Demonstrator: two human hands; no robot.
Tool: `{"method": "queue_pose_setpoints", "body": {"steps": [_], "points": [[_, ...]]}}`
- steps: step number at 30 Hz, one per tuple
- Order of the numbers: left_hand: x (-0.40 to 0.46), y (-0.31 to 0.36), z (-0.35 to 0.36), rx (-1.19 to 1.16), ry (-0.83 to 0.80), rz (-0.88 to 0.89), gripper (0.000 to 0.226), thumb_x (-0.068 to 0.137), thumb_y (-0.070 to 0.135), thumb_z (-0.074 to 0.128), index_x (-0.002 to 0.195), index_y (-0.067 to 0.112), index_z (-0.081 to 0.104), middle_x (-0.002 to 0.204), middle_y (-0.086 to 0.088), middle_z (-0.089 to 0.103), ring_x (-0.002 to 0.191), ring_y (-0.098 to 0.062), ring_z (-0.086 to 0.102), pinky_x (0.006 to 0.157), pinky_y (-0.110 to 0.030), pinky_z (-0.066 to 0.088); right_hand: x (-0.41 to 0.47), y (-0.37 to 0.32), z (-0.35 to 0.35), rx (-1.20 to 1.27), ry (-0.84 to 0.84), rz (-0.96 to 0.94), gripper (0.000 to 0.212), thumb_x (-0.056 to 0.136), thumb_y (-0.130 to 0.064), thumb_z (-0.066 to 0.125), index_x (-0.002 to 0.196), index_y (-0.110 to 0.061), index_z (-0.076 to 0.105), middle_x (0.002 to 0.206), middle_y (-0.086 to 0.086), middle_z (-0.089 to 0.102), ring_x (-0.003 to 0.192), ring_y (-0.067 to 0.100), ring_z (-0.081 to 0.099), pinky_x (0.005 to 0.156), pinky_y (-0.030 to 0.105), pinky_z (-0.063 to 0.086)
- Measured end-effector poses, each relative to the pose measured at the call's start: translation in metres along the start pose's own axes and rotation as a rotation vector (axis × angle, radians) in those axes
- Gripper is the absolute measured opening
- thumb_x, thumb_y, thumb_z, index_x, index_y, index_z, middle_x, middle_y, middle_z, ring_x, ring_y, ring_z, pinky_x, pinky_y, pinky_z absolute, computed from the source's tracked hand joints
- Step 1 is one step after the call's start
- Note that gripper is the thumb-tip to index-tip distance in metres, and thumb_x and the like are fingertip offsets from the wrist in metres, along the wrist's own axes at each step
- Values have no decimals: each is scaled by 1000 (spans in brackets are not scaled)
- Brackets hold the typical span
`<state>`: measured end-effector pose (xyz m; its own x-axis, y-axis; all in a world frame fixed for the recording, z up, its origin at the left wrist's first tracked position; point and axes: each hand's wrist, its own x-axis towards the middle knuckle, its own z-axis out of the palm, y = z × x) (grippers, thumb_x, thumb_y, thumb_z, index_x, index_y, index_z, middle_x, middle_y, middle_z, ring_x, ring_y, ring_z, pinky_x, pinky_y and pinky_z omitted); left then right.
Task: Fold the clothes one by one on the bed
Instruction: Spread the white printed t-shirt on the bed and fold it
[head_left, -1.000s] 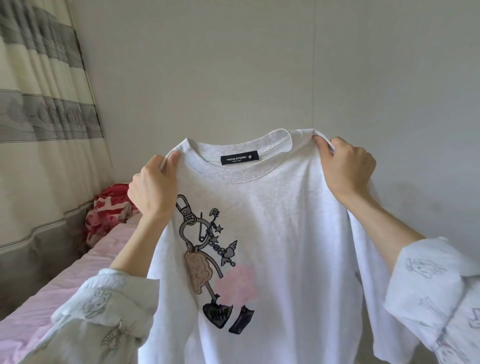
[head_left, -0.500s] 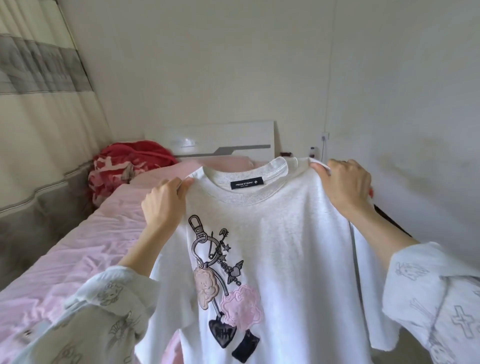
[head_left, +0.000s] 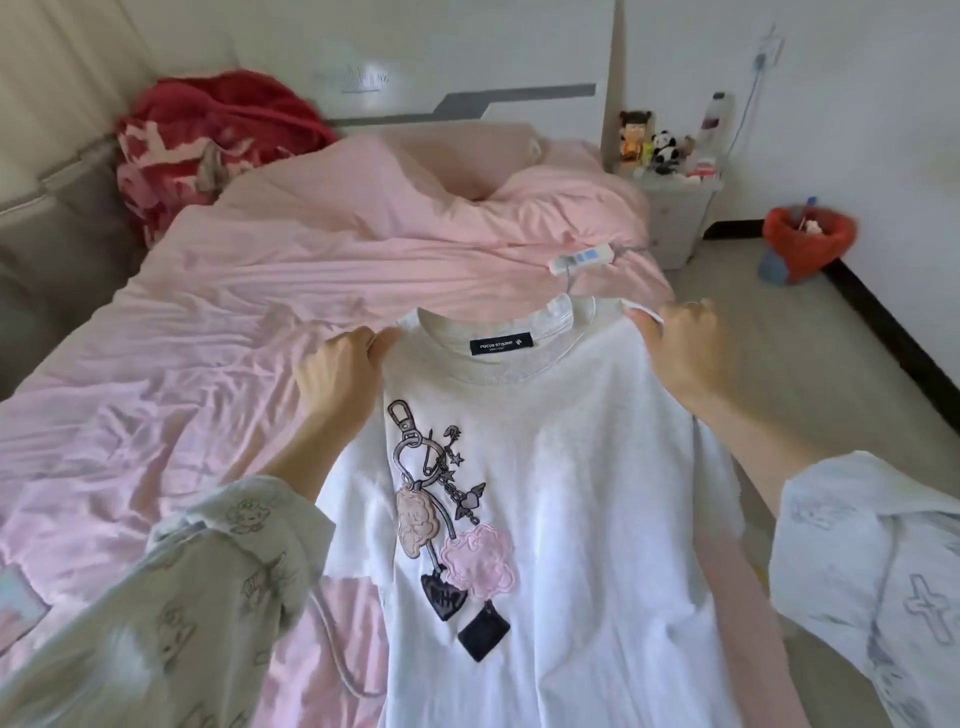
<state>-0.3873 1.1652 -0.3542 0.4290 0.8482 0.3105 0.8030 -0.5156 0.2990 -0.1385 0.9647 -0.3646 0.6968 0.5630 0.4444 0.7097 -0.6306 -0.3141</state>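
The person holds a white T-shirt (head_left: 571, 519) up by its shoulders over the near end of the bed (head_left: 208, 322), its printed front facing them. The left hand (head_left: 340, 371) has its grip clenched on the shoulder seam at about ten o'clock from the shirt's middle, thumb and fingers pinching the cloth just beside the collar. The right hand (head_left: 685, 353) does the same at about one o'clock, its grip grasping the other shoulder. A black label (head_left: 501, 344) sits inside the neckline, and the chest carries a keychain drawing (head_left: 447, 519) with a pink flower shape and dark charms. The shirt's lower part runs down out of sight at six o'clock, hanging over the pink sheet and the bed's right edge. Both arms wear pale printed sleeves (head_left: 171, 597). At eleven o'clock, against the headboard (head_left: 467, 62), lies a bundled red blanket (head_left: 208, 140); a pink pillow (head_left: 467, 156) rests at twelve o'clock. A white remote (head_left: 582, 258) lies on the sheet just beyond the collar. At one o'clock stands a small nightstand (head_left: 675, 213) carrying little toys and a bottle, and farther right, on the floor by the wall, a bin with a red bag (head_left: 808, 239).
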Motion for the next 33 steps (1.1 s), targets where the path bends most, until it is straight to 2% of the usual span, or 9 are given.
{"method": "queue_pose_setpoints", "body": {"steps": [4, 7, 14, 19, 22, 24, 27, 30, 33], "points": [[26, -11, 68, -59, -52, -73, 36, 96, 39, 46, 95, 8, 65, 95, -17, 67, 82, -34, 62, 59, -34, 39, 13, 14, 74, 28, -89, 59, 46, 91, -36, 50, 80, 7, 62, 80, 31, 63, 83, 44, 58, 72, 46, 44], [26, -24, 108, -128, -144, -155, 25, 95, 28, 47, 107, 13, 63, 109, -15, 66, 99, -36, 61, 73, -39, 44, 0, 16, 120, -2, -245, 96, 32, 93, -26, 53, 103, 4, 59, 104, 26, 61, 105, 40, 51, 80, 43, 41], [-59, -78, 160, -194, -435, -454, 28, 93, 20, 49, 118, 12, 58, 107, -15, 67, 105, -33, 58, 81, -34, 42, -96, -3, 177, 39, -630, 65, 35, 95, -20, 47, 126, -4, 50, 126, 17, 55, 120, 35, 45, 93, 41, 38], [-132, -114, 183, -168, -649, -639, 33, 93, 22, 52, 121, 5, 56, 124, -17, 61, 119, -32, 51, 92, -32, 38, -167, -16, 187, 93, -828, 46, 34, 97, -20, 42, 127, -7, 49, 128, 13, 54, 122, 31, 44, 96, 39, 39], [-168, -127, 191, -212, -700, -737, 41, 93, 28, 53, 125, 4, 52, 123, -17, 61, 113, -32, 56, 90, -32, 43, -209, -27, 189, 176, -890, 13, 32, 96, -16, 42, 124, -6, 53, 124, 11, 57, 118, 29, 46, 93, 37, 41], [-187, -131, 198, -367, -728, -892, 46, 91, 36, 55, 125, 6, 50, 113, -14, 62, 101, -30, 60, 77, -34, 51, -232, -34, 194, 232, -913, -42, 25, 95, -14, 43, 113, -3, 57, 112, 13, 60, 110, 31, 49, 84, 36, 43], [-204, -135, 210, -623, -790, -1052, 32, 91, 36, 57, 106, 9, 59, 101, -11, 63, 86, -24, 60, 71, -33, 51, -262, -46, 203, 299, -953, -91, 25, 94, -16, 46, 113, -5, 57, 109, 12, 61, 108, 31, 50, 84, 37, 45], [-212, -138, 216, -588, -681, -1008, 29, 93, 29, 52, 106, 5, 63, 99, -17, 65, 81, -26, 60, 74, -37, 51, -279, -53, 209, 211, -1024, -184, 45, 93, -25, 47, 137, -13, 45, 120, 14, 59, 121, 31, 45, 101, 37, 35], [-208, -143, 209, -441, -571, -864, 22, 96, 22, 42, 95, 7, 58, 95, -22, 63, 81, -30, 56, 69, -36, 44, -289, -59, 215, 176, -1004, -238, 56, 87, -39, 42, 138, -15, 44, 135, 15, 52, 133, 31, 38, 110, 44, 27]]}}
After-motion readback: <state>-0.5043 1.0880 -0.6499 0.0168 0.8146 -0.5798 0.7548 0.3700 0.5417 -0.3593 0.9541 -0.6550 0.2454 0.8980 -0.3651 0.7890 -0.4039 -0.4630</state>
